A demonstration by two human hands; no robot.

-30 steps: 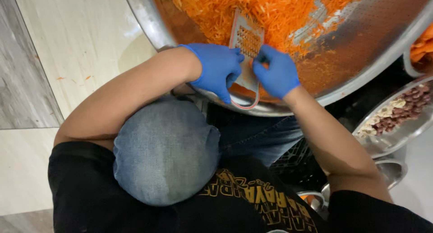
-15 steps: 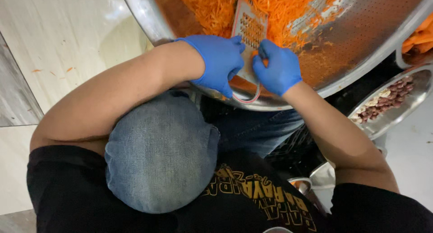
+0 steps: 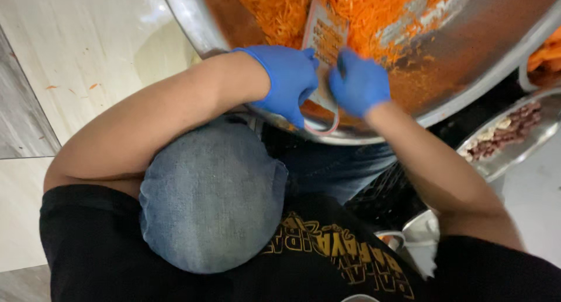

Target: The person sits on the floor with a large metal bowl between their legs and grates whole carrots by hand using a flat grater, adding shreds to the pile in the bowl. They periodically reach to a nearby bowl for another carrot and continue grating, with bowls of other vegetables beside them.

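L hand [image 3: 289, 80] gripping grater [image 3: 325, 39], R hand [image 3: 359, 83] on it

Right hand [image 3: 357, 83] has slid up the grater [image 3: 325, 36].

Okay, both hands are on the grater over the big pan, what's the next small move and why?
Probably push the right hand down along the grater for one more stroke. The left hand grips the grater's lower end, steadying it tilted over the pan, and the right hand sits against its face above the shredded carrot.
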